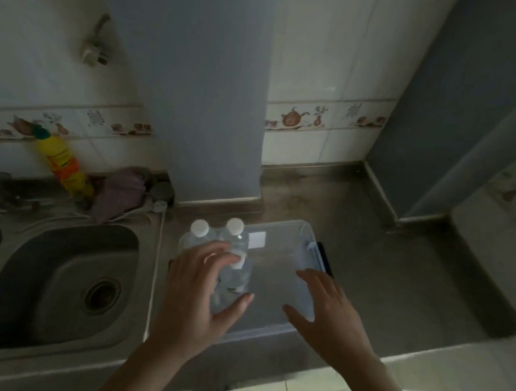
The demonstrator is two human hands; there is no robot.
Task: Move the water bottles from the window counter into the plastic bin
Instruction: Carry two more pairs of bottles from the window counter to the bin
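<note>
A clear plastic bin (305, 230) sits on the dark counter to the right of the sink. Two clear water bottles with white caps stand upright in its far left corner, one (199, 229) beside the other (235, 227). A third water bottle (235, 282) is in the bin just in front of them, tilted, its white cap near my fingertips. My left hand (198, 296) holds this bottle between curved fingers and thumb. Over the bin's right half hovers my right hand (327, 313), fingers spread and holding nothing.
A steel sink (55, 283) lies to the left of the bin. Behind it stand a yellow detergent bottle (66, 166) and a crumpled purple cloth (122, 193). A blue-grey pillar (196, 96) rises behind the bin. Bare counter (385, 253) stretches to the right.
</note>
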